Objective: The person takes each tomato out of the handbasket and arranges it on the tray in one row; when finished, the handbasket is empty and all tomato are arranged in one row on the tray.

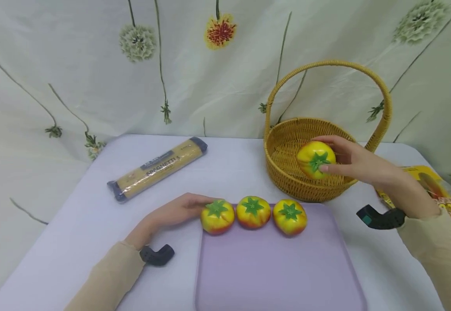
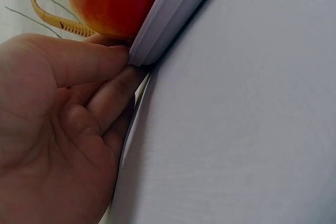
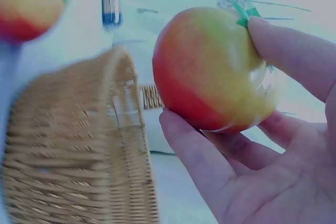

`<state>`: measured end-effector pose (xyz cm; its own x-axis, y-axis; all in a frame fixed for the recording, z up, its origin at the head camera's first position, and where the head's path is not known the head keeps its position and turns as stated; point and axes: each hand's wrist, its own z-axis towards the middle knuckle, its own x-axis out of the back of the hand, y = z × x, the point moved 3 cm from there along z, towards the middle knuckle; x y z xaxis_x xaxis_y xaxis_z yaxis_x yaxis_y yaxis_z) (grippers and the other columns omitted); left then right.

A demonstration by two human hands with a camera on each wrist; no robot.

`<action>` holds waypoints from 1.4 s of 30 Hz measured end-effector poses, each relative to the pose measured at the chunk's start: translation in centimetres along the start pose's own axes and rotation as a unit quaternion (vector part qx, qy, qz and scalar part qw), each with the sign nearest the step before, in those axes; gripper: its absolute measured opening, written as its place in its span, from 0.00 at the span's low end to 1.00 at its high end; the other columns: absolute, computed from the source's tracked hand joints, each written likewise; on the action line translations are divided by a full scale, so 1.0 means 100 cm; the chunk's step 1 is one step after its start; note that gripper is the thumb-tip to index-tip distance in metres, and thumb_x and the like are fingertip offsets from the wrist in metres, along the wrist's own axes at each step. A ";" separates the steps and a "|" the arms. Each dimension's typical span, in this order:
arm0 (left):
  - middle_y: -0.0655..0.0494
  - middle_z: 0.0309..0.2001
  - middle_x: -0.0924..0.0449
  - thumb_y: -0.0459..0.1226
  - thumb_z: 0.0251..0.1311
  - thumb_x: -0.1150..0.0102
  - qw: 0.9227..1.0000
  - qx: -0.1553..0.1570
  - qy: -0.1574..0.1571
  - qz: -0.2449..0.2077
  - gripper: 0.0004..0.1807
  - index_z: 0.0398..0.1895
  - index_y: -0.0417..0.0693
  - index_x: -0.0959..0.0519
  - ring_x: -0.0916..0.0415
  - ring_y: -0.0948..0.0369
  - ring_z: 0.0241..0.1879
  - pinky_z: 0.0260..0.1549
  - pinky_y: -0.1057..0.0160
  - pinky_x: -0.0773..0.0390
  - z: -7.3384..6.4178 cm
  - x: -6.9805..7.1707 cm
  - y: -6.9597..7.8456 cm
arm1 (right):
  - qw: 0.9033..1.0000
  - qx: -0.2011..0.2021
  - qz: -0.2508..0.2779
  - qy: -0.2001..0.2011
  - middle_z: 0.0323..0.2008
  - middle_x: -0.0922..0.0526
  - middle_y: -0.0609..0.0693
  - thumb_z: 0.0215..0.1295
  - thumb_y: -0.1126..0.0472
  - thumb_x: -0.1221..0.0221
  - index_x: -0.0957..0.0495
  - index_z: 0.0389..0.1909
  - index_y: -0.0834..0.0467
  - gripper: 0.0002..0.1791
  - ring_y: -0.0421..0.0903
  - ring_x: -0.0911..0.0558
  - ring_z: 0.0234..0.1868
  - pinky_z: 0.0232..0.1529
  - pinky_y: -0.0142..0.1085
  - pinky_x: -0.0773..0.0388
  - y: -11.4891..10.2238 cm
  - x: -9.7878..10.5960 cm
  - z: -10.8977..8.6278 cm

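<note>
My right hand (image 1: 350,162) holds a yellow-red tomato (image 1: 311,156) with a green star-shaped top, above the front of the wicker basket (image 1: 307,190). In the right wrist view, the thumb is by the stem and the fingers are on the other side of that tomato (image 3: 210,72). At the tray's far left corner, my left hand (image 1: 176,210) pinches the rim of the lilac tray (image 1: 276,268). The left wrist view shows the thumb at the tray edge (image 2: 157,30) and fingers beneath. Three similar tomatoes (image 1: 253,212) sit in a row along the tray's far side.
A spaghetti pack (image 1: 159,168) lies at the back left of the white table (image 1: 229,168). On the right, a yellow package (image 1: 429,181) is partly hidden by the right arm. The basket's tall handle (image 1: 328,63) arches up before a flowered cloth (image 1: 93,65).
</note>
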<state>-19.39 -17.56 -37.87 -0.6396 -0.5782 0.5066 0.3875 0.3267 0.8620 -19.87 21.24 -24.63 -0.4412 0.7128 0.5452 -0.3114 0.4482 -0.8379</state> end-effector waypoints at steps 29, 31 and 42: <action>0.59 0.58 0.27 0.29 0.66 0.53 1.000 0.014 0.004 -0.017 0.20 0.61 0.44 0.28 0.35 0.60 0.60 0.60 0.61 0.38 0.001 0.000 0.002 | 0.994 -0.095 0.023 0.039 0.56 0.33 0.65 0.64 0.61 0.42 0.43 0.65 0.65 0.32 0.65 0.31 0.54 0.50 0.56 0.28 0.074 -0.061 -0.074; 0.59 0.58 0.27 0.30 0.66 0.53 1.000 0.016 0.005 -0.016 0.20 0.61 0.44 0.28 0.35 0.60 0.60 0.60 0.60 0.38 0.000 0.000 0.002 | 0.995 -0.087 0.014 0.045 0.56 0.31 0.64 0.64 0.62 0.41 0.41 0.64 0.65 0.31 0.64 0.31 0.54 0.50 0.58 0.29 0.075 -0.062 -0.074; 0.61 0.58 0.27 0.30 0.66 0.52 1.000 0.018 0.003 -0.020 0.20 0.61 0.45 0.28 0.35 0.62 0.60 0.60 0.61 0.38 0.001 0.000 0.001 | 0.989 -0.112 -0.051 0.078 0.57 0.32 0.67 0.70 0.56 0.50 0.38 0.63 0.71 0.28 0.58 0.32 0.53 0.44 0.49 0.27 0.082 -0.061 -0.073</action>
<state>-19.44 -17.48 -37.76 -0.6495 -0.5961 0.4720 0.3376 0.3302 0.8815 -13.58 24.51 -34.96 -0.2769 0.7238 0.6320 -0.1459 0.6184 -0.7722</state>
